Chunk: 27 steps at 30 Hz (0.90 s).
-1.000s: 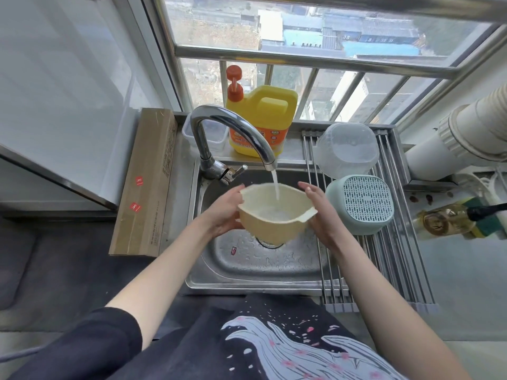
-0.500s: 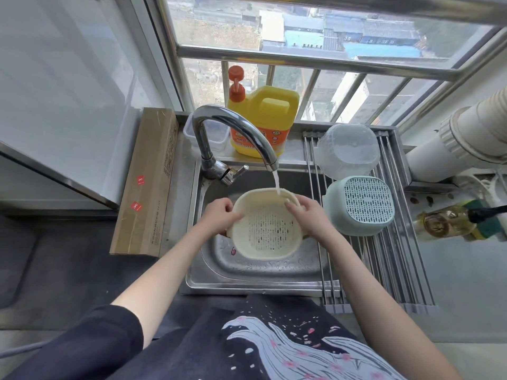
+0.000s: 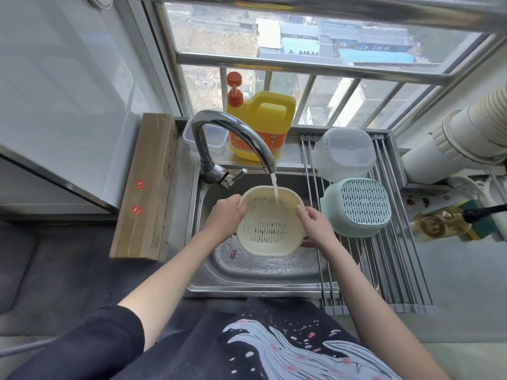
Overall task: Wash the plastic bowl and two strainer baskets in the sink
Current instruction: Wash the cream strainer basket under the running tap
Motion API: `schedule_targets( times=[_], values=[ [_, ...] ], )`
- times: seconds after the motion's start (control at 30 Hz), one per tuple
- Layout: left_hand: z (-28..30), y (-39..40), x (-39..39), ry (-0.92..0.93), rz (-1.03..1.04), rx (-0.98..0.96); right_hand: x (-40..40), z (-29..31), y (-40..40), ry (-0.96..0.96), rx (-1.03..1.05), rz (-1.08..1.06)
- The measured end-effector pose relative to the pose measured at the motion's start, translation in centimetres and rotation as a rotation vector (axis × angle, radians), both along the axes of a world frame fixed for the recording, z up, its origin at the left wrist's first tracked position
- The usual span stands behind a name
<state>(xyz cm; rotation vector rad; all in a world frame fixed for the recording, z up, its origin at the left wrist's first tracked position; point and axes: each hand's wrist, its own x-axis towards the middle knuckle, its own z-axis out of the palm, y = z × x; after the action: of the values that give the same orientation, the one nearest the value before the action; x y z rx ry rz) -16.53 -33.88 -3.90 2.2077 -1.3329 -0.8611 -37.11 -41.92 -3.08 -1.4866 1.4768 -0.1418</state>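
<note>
— Cream plastic, rounded-square, slotted all over the bottom: strainer [image 3: 270, 220] held over the sink [image 3: 263, 272], open side up, tilted toward the camera.

— Held how?

— Left hand [image 3: 226, 216] curled round the left rim, thumb over the lip. Right hand [image 3: 315, 226] cupped on the right side, fingers close together and wrapped under the wall, fingertips showing below.

— Water?

— Thin white stream from the curved chrome tap [image 3: 233, 141], landing inside near the far rim.

— Other pieces?

— On the steel-rod rack [image 3: 389, 259] at the right, both upside down. Pale green basket [image 3: 359, 207] with a grid of fine slots on its base, just beside the right hand. Behind it, touching or nearly so, a cloudy translucent bowl [image 3: 344, 153], smooth and rounded-square.

— Around the basin?

— Brushed steel, wet, sticker on the floor. Yellow jug [image 3: 259, 126] with an orange pump on the back ledge, small clear tub [image 3: 212, 138] behind the tap. Long cardboard box [image 3: 146, 185] with red stickers along the left edge. Glass bottle [image 3: 439, 223] lying at far right.
</note>
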Motion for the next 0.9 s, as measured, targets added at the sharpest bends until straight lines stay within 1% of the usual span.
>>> schedule_targets(
  times=[0.1, 0.23, 0.27, 0.33, 0.4, 0.47, 0.53, 0.57, 0.63, 0.77, 0.8, 0.83, 0.9],
  values=[
    [0.3, -0.6, 0.2, 0.025, -0.068, 0.034, -0.6, 0.3, 0.4, 0.043, -0.060, -0.038],
    [1.7, -2.5, 0.4, -0.205, -0.271, 0.165, -1.2, 0.0, 1.1, 0.066, -0.076, -0.118],
    [1.9, -3.3, 0.5, -0.188, -0.269, 0.157, -1.2, -0.2, 1.4, 0.052, -0.068, -0.140],
    [1.9, -5.1, 0.8, -0.050, -0.171, 0.131, -1.0, -0.3, 1.8, 0.024, -0.066, -0.171],
    [2.2, -6.5, 1.0, 0.113, -0.062, 0.160, -0.7, -0.4, 2.1, -0.002, -0.070, -0.176],
    [2.4, -7.3, 0.6, 0.354, 0.057, 0.184, -0.6, -0.4, 2.2, -0.007, -0.070, -0.170],
    [2.9, -7.7, 0.1, 0.626, 0.235, 0.187, -0.6, -0.5, 2.3, -0.025, -0.061, -0.174],
    [3.0, -7.9, 0.1, 0.701, 0.312, 0.177, -0.6, -0.6, 2.3, -0.033, -0.053, -0.178],
    [2.8, -8.1, 0.4, 0.747, 0.412, 0.141, -0.6, -0.8, 2.3, -0.034, -0.036, -0.181],
    [2.0, -8.1, 0.4, 0.706, 0.479, 0.030, -0.5, -1.1, 2.1, -0.010, -0.026, -0.168],
    [1.7, -8.1, 0.3, 0.708, 0.524, 0.010, -0.4, -1.2, 2.1, -0.004, -0.027, -0.162],
    [1.8, -8.2, -0.1, 0.751, 0.594, -0.013, -0.4, -1.2, 2.1, -0.001, -0.023, -0.161],
    [2.3, -8.4, -0.6, 0.968, 0.785, -0.032, -0.4, -1.3, 2.0, -0.007, 0.000, -0.176]
  ],
)
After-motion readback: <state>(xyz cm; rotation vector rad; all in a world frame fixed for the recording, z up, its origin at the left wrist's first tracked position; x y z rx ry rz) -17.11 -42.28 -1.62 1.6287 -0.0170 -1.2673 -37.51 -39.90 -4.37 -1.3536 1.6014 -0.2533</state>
